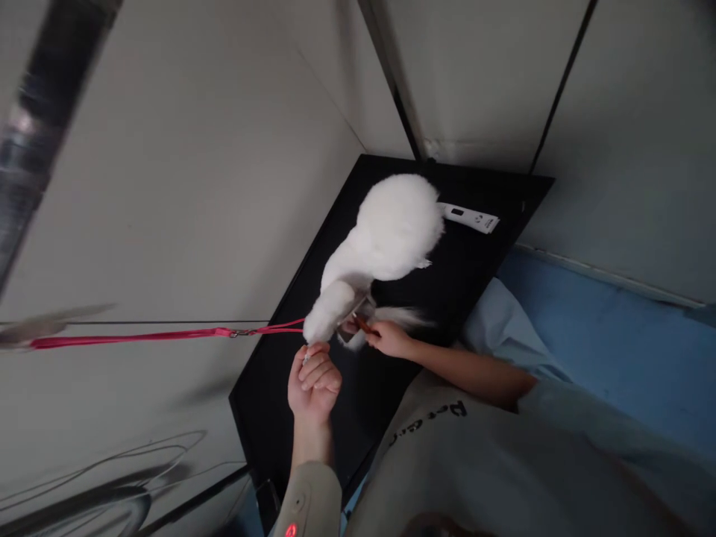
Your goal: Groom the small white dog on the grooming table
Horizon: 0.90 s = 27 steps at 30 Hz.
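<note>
A white, fluffy, dog-shaped animal (398,224) is on a black table (358,395); I cannot tell if it is live or a model. My left hand (315,379) is closed around the near tip of its narrower fluffy part (330,309). In my right hand (390,338) is a brush (365,325) with an orange-brown handle and a flat crosswise head, which looks like a slicker brush. Its head lies against or just under the fluffy part; contact is unclear. A pink leash (206,335) runs from the left to this part. Long pale fur (406,318) shows beyond my right fingers.
White hair clippers (470,217) lie on the table beside the animal's rounded end. Pale walls (195,171) border the far and left sides. A dark metal post (42,112) stands at upper left, with a blurred hose and cables (139,488) at lower left.
</note>
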Available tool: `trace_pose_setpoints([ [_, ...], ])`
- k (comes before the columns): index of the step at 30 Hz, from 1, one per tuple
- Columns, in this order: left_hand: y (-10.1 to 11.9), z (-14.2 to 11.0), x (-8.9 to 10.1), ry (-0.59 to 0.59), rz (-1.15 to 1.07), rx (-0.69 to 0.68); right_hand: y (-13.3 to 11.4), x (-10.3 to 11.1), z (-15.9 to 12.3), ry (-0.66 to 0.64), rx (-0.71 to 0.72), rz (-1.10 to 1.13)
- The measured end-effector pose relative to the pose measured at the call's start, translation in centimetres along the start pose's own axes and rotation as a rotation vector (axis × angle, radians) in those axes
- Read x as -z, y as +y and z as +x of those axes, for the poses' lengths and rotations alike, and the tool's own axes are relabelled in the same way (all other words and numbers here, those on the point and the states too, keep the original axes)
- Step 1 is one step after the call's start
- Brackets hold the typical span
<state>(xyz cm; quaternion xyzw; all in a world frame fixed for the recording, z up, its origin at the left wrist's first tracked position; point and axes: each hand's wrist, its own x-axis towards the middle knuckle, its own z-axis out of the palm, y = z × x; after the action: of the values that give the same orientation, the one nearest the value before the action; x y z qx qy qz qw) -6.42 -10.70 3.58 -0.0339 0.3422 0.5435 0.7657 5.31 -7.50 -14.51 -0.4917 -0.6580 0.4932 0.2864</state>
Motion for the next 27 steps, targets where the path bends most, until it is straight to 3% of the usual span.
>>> trace_pose_setpoints([
  [3,0.0,0.0,0.1,0.01,0.0,0.041,-0.4,0.6,-0.9,-0.005,0.041,-0.061],
  [11,0.4,-0.4,1.3,0.13,0.075,0.235,-1.7,5.0,-0.5,0.076,0.153,-0.266],
  [16,1.2,-0.7,1.6,0.139,0.12,0.309,-2.2,6.0,-1.4,0.112,0.355,-0.442],
  [20,1.1,-0.7,2.0,0.171,0.138,0.316,-2.1,6.8,-1.5,0.178,0.243,-0.527],
  [24,0.5,-0.3,3.2,0.163,0.248,0.325,-1.9,8.0,-1.2,0.053,0.416,-0.569],
  [27,-0.2,0.1,4.7,0.14,0.382,0.292,-2.0,10.0,-0.3,0.056,0.32,-0.633],
])
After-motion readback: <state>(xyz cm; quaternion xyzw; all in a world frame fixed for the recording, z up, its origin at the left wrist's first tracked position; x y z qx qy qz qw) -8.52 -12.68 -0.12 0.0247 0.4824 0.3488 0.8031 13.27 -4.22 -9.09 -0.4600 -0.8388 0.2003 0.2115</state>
